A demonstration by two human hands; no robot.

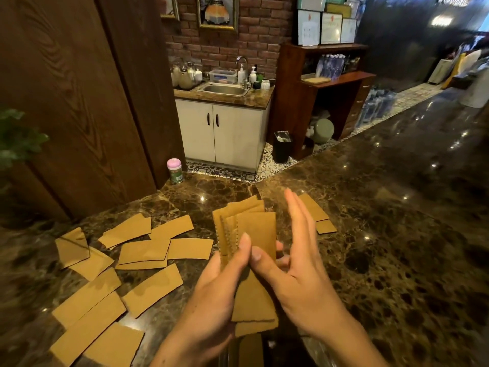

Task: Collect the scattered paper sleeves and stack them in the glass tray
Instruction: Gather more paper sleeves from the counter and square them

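Several brown paper sleeves (150,288) lie scattered flat over the left part of the dark marble counter (383,247). Two more sleeves (316,209) lie beyond my hands on the right. My left hand (211,295) grips a bundle of sleeves (258,234) held upright above the counter, thumb on its front. My right hand (299,260) is at the bundle's right side, thumb on the front sleeve and fingers stretched out flat along the edge. At the bottom edge, beneath my wrists, is a shiny rim that may be the glass tray (315,348); it is mostly hidden.
A pink-lidded green canister (174,171) stands at the counter's far left end, beside a dark wooden wall panel (79,102). A green plant (18,136) leans in at the left. Behind the counter are a sink cabinet (225,133) and a black bin (281,147).
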